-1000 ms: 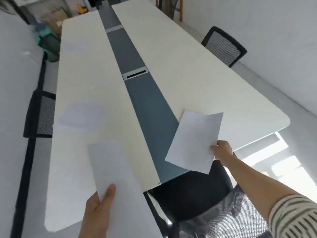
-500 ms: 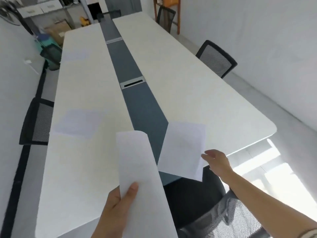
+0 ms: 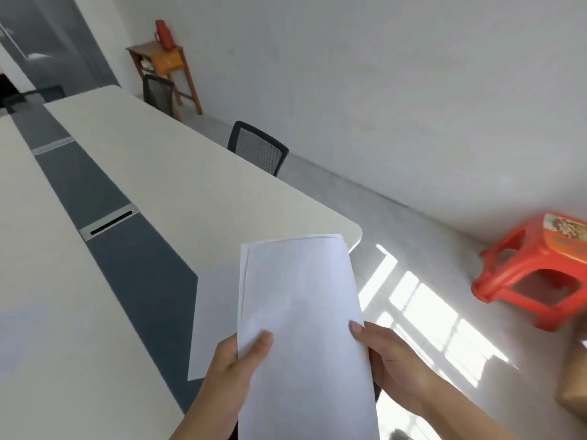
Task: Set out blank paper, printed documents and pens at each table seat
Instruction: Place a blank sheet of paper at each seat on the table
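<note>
The single sheet [image 3: 213,315] now lies at the table's [image 3: 197,192] near end, freed, and both the right hand [image 3: 392,360] and left hand [image 3: 233,360] clamp the remaining stack [image 3: 301,312] above that corner, ready for the next seat.

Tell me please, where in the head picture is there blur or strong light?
Head view: the red stool at the right edge is smeared by motion blur; window sunlight overexposes patches of floor; the paper stack in both hands stays fairly sharp; straight table edges bow from the wide lens.
</note>
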